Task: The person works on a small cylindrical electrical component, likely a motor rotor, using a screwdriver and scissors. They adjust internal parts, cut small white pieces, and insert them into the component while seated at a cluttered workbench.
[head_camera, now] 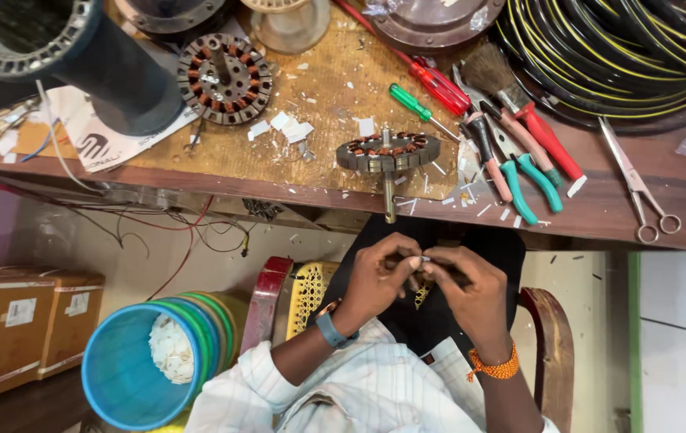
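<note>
Head view: the left hand [375, 277] and right hand [471, 289] meet low over the person's lap, just below the bench edge. Their fingertips [417, 262] pinch together on a small pale strip [424, 260], thin and whitish; too small to tell its material. Both hands' fingers are narrow, closed on that strip. A blue band sits on the left wrist, orange beads on the right.

Directly above the hands, a stator [389, 151] with copper windings lies at the edge of the bench [680, 200], its shaft sticking out past the edge. A second stator [224, 78] lies further back. The wooden bench is worn and strewn with white paper scraps. Screwdrivers [431, 88], pliers [511, 172], a brush [511, 96] and scissors [640, 188] lie to the right, beneath coiled black cable [624, 48]. Below left stand stacked buckets [138, 365] and cardboard boxes [30, 321].
</note>
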